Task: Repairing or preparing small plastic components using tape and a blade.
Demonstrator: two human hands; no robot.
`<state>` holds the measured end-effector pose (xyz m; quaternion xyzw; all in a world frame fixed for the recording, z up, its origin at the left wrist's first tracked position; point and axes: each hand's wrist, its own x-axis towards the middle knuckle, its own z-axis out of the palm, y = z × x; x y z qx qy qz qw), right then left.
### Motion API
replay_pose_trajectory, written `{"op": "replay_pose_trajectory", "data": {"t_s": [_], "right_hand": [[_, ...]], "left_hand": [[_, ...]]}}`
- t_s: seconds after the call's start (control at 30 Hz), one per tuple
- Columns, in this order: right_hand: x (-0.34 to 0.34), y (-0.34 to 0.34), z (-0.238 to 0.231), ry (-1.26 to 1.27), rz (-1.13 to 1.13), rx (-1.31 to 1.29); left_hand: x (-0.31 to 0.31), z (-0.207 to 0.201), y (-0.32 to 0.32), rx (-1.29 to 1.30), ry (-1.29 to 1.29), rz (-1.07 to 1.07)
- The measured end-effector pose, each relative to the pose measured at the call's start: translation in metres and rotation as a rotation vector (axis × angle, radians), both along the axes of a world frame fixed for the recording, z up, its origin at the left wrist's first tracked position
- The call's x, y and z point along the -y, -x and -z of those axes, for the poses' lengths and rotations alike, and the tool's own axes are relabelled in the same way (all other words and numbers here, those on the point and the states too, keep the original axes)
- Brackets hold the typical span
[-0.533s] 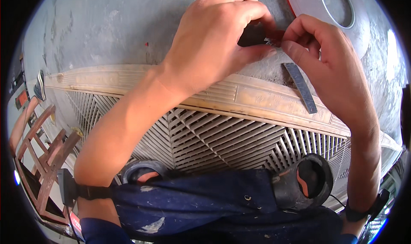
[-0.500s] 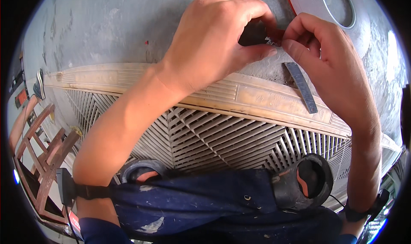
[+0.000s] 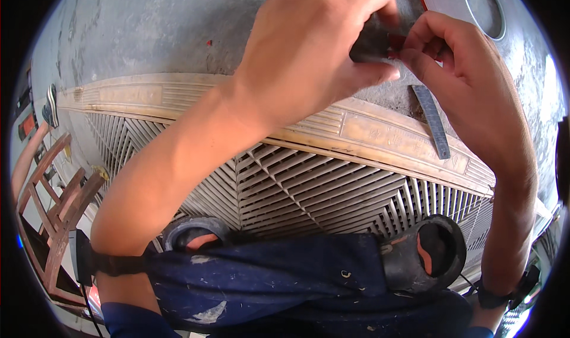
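Observation:
My right hand is closed in a pinch on a small dark-red piece, whose tip pokes out past the finger and thumb. Just left of it, my left hand has its thumb and forefinger spread apart. The patch between them is dark, and nothing shows gripped there; its upper fingers run out of view at the top. Below my right hand lies a short dark-grey ruler with marks along it. It spans the grey surface and the beige moulded trim.
A flat silvery piece with a red edge and a ring-shaped hole lies at top right. Slatted grating runs below the trim. Two dark shoes sit near my blue trousers. A brown wooden chair and another person's foot are at left.
My left thumb and fingers have parted from the small piece, which stays in my right pinch. Silvery shreds seen beside it before no longer show. Both hands sit slightly further right in view.

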<state>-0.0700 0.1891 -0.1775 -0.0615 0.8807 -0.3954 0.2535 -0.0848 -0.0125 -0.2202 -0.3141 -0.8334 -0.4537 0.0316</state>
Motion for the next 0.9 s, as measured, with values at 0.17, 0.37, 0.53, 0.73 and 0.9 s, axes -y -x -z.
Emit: {"op": "replay_pose_trajectory", "data": {"t_s": [0.17, 0.37, 0.53, 0.73, 0.9], "right_hand": [[0.006, 0.0, -0.003, -0.081, -0.001, -0.047], [0.013, -0.005, 0.002, -0.137, 0.033, -0.149], [0.017, -0.008, 0.004, -0.153, 0.066, -0.192], [0.016, -0.008, 0.008, -0.196, 0.053, -0.218], [0.013, -0.009, 0.011, -0.126, 0.077, -0.223]], "left_hand": [[-0.003, -0.016, -0.008, 0.146, 0.128, -0.019], [-0.008, -0.01, -0.009, 0.315, 0.04, -0.076], [-0.009, -0.027, -0.015, 0.208, 0.142, -0.106], [-0.009, -0.012, -0.018, 0.156, 0.157, -0.174], [-0.01, -0.005, -0.02, 0.118, 0.185, -0.222]]}}
